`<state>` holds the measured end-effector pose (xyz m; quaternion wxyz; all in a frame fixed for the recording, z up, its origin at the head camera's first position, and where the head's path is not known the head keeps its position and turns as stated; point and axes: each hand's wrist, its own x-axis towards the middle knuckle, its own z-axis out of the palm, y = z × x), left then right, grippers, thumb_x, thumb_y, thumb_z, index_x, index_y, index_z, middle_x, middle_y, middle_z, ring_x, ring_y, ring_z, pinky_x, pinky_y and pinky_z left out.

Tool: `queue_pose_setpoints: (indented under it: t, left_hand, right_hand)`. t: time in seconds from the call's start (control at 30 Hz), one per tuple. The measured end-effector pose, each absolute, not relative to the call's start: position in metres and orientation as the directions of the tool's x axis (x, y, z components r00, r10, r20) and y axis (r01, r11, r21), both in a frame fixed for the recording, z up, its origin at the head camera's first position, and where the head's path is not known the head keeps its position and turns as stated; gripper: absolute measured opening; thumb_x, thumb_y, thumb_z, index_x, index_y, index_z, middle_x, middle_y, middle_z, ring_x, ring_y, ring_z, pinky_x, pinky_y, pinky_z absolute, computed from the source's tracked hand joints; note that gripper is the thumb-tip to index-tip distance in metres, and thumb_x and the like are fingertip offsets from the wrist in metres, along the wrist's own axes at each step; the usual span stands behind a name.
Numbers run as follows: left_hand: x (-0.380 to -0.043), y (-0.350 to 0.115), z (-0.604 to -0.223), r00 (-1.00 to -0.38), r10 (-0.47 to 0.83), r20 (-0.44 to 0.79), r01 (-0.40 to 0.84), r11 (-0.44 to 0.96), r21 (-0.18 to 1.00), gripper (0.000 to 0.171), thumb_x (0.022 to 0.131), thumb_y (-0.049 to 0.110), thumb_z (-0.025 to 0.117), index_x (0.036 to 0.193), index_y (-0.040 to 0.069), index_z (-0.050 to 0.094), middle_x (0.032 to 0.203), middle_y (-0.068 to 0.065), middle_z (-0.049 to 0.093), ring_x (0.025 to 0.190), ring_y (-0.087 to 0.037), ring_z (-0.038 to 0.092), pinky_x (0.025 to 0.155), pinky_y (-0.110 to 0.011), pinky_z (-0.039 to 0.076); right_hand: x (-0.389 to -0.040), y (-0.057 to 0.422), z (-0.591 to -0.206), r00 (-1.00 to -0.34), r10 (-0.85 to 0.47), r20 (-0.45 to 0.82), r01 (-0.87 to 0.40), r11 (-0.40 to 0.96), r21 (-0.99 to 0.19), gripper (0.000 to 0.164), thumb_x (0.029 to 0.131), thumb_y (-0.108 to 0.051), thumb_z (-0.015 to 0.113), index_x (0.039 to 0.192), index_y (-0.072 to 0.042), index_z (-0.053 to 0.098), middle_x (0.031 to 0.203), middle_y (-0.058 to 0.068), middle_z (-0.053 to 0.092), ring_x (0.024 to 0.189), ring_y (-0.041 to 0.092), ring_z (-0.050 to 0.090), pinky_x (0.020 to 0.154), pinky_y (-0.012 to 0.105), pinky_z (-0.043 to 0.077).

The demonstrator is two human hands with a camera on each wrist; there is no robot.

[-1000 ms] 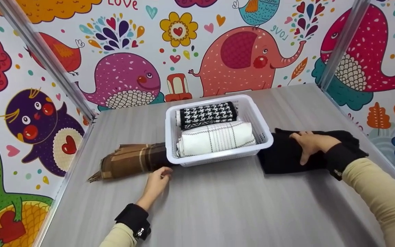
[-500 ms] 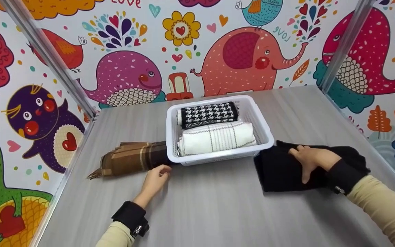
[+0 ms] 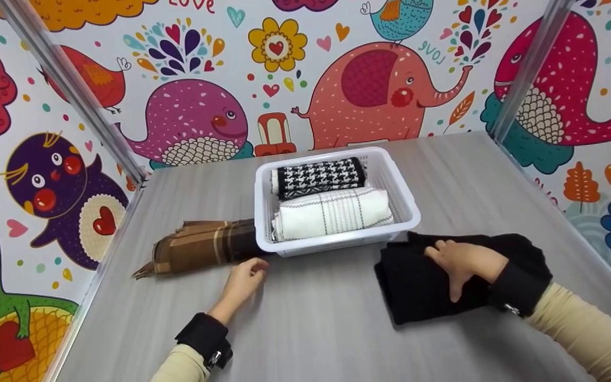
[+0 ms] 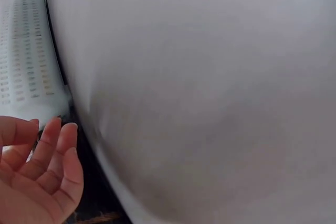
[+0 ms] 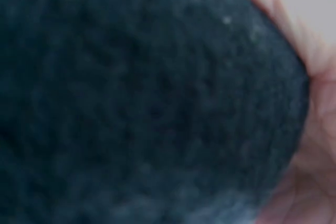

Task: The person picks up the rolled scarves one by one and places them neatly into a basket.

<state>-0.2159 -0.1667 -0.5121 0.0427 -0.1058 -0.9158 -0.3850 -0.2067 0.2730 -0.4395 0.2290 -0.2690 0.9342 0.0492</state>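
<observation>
My right hand grips a black folded cloth, thumb toward me and fingers over its top, to the right of the basket. In the right wrist view the dark fuzzy cloth bulges between thumb and palm. My left hand, fingers loosely curled and holding nothing, rests by the front left corner of a white plastic basket. Beside that hand lies a brown plaid scarf with a fringed end; its dark end runs up to the basket.
Inside the basket are a rolled black-and-white houndstooth cloth and a folded white cloth with grey stripes. The grey table ends at printed cartoon walls on the back and both sides.
My right hand has drawn the black cloth toward me and to the left, away from the basket's right side. The left hand has stayed by the basket corner.
</observation>
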Motion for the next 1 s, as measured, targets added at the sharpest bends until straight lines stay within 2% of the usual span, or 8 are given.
queue_pose_setpoints:
  t: [0.13, 0.3, 0.5, 0.73, 0.87, 1.0]
  left_hand:
    - [-0.214, -0.163, -0.511, -0.971, 0.182, 0.157, 0.240, 0.688, 0.685, 0.016, 0.078, 0.000, 0.057, 0.091, 0.001, 0.067, 0.083, -0.010, 0.068, 0.071, -0.019, 0.060, 0.065, -0.031, 0.047]
    - [-0.212, -0.159, -0.510, -0.969, 0.204, 0.136, 0.242, 0.700, 0.672, 0.017, 0.079, -0.001, 0.055, 0.092, 0.001, 0.067, 0.087, -0.012, 0.068, 0.076, -0.022, 0.061, 0.069, -0.035, 0.048]
    - [-0.213, -0.153, -0.508, -0.959, 0.246, 0.138, 0.273, 0.689, 0.672, 0.017, 0.080, 0.000, 0.055, 0.093, 0.000, 0.066, 0.089, -0.013, 0.067, 0.081, -0.024, 0.061, 0.072, -0.038, 0.049]
    - [-0.211, -0.149, -0.505, -0.943, 0.315, 0.110, 0.303, 0.670, 0.677, 0.017, 0.084, 0.003, 0.056, 0.099, 0.000, 0.064, 0.091, -0.013, 0.067, 0.081, -0.023, 0.062, 0.073, -0.037, 0.049]
    - [-0.211, -0.145, -0.502, -0.901, 0.426, 0.084, 0.354, 0.609, 0.709, 0.025, 0.090, 0.013, 0.053, 0.110, -0.002, 0.059, 0.098, -0.014, 0.065, 0.084, -0.025, 0.062, 0.075, -0.037, 0.049]
    - [-0.210, -0.141, -0.499, -0.847, 0.529, 0.053, 0.387, 0.544, 0.745, 0.043, 0.093, 0.028, 0.051, 0.123, -0.003, 0.049, 0.115, -0.018, 0.057, 0.103, -0.033, 0.056, 0.088, -0.044, 0.044]
  right_hand:
    - [-0.202, 0.262, -0.443, -0.743, -0.531, -0.407, -0.559, 0.827, -0.059, 0.083, 0.047, -0.032, 0.089, 0.106, -0.004, 0.038, 0.092, 0.012, 0.043, 0.086, 0.033, 0.048, 0.066, 0.052, 0.048]
    - [-0.201, 0.242, -0.448, -0.716, -0.611, -0.339, -0.608, 0.784, -0.129, 0.083, 0.047, -0.031, 0.088, 0.111, -0.002, 0.042, 0.098, 0.014, 0.047, 0.089, 0.035, 0.048, 0.065, 0.062, 0.044]
    - [-0.199, 0.212, -0.452, -0.702, -0.649, -0.295, -0.625, 0.759, -0.183, 0.085, 0.051, -0.036, 0.086, 0.117, -0.003, 0.043, 0.103, 0.013, 0.048, 0.094, 0.032, 0.047, 0.071, 0.062, 0.043]
    - [-0.197, 0.176, -0.460, -0.704, -0.675, -0.223, -0.653, 0.738, -0.172, 0.083, 0.053, -0.041, 0.084, 0.116, -0.002, 0.045, 0.099, 0.012, 0.048, 0.092, 0.031, 0.048, 0.072, 0.063, 0.043]
    - [-0.197, 0.156, -0.466, -0.702, -0.691, -0.174, -0.673, 0.723, -0.157, 0.085, 0.055, -0.045, 0.083, 0.118, -0.001, 0.045, 0.101, 0.013, 0.048, 0.094, 0.031, 0.048, 0.072, 0.064, 0.043]
    - [-0.197, 0.138, -0.469, -0.704, -0.696, -0.142, -0.685, 0.718, -0.125, 0.089, 0.056, -0.047, 0.081, 0.122, 0.000, 0.045, 0.102, 0.014, 0.049, 0.095, 0.031, 0.048, 0.071, 0.063, 0.044]
